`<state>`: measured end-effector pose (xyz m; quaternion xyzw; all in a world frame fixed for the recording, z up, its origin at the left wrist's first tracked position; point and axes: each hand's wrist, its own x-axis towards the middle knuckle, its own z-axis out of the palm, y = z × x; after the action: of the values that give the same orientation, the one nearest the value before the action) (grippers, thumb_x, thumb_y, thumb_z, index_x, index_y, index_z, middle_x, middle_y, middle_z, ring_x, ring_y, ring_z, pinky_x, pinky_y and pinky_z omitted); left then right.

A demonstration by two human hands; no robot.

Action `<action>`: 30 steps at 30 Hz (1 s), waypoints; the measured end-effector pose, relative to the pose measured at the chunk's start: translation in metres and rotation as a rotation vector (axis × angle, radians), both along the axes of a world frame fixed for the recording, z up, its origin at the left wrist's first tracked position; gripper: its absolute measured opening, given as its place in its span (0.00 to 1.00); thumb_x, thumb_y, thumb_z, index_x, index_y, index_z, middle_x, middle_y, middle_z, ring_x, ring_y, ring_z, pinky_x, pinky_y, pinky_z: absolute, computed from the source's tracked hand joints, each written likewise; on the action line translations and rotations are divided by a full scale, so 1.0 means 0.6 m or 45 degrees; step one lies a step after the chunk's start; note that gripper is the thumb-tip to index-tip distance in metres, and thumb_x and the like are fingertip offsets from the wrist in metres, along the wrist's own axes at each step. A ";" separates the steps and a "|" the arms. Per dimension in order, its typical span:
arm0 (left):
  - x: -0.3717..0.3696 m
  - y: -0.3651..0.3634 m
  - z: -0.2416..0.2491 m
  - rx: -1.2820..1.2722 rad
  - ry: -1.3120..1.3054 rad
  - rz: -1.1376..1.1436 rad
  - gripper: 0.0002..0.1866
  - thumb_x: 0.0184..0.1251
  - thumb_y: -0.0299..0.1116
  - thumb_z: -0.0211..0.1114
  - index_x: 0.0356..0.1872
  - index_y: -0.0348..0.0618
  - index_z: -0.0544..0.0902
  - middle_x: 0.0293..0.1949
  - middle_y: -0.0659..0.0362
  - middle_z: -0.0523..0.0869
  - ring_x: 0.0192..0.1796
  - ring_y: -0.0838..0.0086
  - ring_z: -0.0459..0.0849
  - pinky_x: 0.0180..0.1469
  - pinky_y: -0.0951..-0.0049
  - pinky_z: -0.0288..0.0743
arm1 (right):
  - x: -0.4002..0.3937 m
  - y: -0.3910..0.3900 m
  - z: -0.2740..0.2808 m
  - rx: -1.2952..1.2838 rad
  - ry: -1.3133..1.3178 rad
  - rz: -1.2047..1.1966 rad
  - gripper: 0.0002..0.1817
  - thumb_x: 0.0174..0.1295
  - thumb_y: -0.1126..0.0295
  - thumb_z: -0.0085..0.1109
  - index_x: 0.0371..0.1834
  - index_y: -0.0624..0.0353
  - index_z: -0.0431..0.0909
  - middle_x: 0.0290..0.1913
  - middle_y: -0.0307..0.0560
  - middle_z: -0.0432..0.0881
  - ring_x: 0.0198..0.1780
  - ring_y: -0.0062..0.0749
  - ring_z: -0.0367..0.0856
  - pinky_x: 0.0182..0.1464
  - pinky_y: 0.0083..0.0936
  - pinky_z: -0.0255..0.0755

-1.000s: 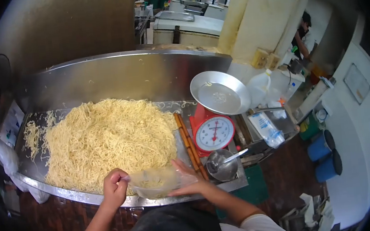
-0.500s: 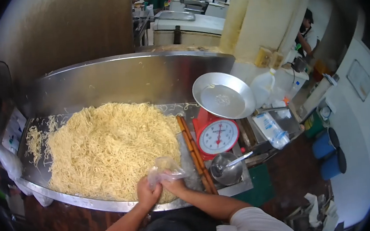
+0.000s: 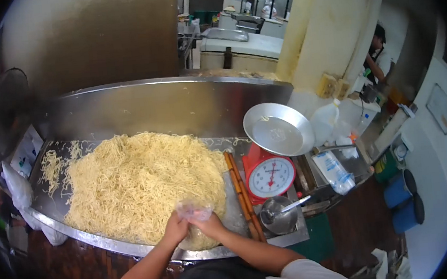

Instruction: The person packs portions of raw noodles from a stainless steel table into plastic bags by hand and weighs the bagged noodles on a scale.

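Both of my hands grip a clear plastic bag [image 3: 195, 210] near the front edge of a metal tray. My left hand [image 3: 176, 227] has its fingers closed on one side of the bag's gathered top. On the other side my right hand [image 3: 210, 225] pinches it. Pale noodles show through the bag's lower part, under my wrists. Right behind the bag lies a big heap of yellow noodles [image 3: 142, 184]. Two brown bamboo poles [image 3: 243, 196] lie to the right of my right hand.
Right of the poles stands a red dial scale [image 3: 270, 177] with a round metal pan [image 3: 278, 128]. A metal bowl [image 3: 279, 215] with a handled utensil sits before it. A plastic jug [image 3: 326, 122] and a plastic pack [image 3: 334, 172] are farther right. Another person [image 3: 379, 57] stands beyond the pillar.
The bag's loose top, spread to the right before, is now gathered lower between my hands. The whole view has shifted slightly, with the scene lower and to the right.
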<state>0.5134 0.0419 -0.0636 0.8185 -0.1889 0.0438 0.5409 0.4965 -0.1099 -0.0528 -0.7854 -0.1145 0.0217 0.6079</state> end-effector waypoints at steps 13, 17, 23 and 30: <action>-0.062 -0.048 -0.024 0.528 -0.124 0.168 0.32 0.43 0.44 0.71 0.53 0.43 0.74 0.51 0.51 0.79 0.58 0.57 0.74 0.61 0.52 0.62 | -0.006 0.019 0.049 1.064 0.980 -0.161 0.15 0.66 0.54 0.53 0.38 0.55 0.75 0.23 0.37 0.73 0.28 0.22 0.73 0.33 0.19 0.67; -0.063 -0.049 -0.053 0.723 -0.227 0.025 0.30 0.50 0.45 0.64 0.56 0.44 0.75 0.58 0.52 0.76 0.62 0.53 0.69 0.62 0.42 0.57 | -0.060 0.031 0.075 0.548 0.557 -0.082 0.16 0.67 0.59 0.54 0.47 0.61 0.77 0.36 0.40 0.80 0.38 0.22 0.77 0.43 0.20 0.71; -0.062 -0.078 -0.036 0.975 -0.352 0.011 0.28 0.55 0.42 0.60 0.59 0.45 0.74 0.64 0.55 0.72 0.65 0.56 0.67 0.66 0.40 0.53 | -0.094 -0.061 0.061 -0.264 0.010 -0.120 0.18 0.58 0.57 0.64 0.43 0.59 0.77 0.42 0.47 0.81 0.42 0.28 0.79 0.45 0.27 0.73; -0.061 -0.089 -0.007 0.825 -0.290 0.046 0.22 0.58 0.42 0.62 0.52 0.43 0.79 0.61 0.50 0.74 0.63 0.54 0.70 0.65 0.44 0.56 | -0.095 -0.091 0.052 -1.114 0.262 0.327 0.22 0.60 0.49 0.57 0.37 0.61 0.77 0.30 0.49 0.83 0.34 0.35 0.83 0.36 0.34 0.76</action>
<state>0.4769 -0.0118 -0.0679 0.9408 -0.2376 0.0820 0.2273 0.4397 -0.1647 -0.0218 -0.9412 -0.1302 0.2207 0.2200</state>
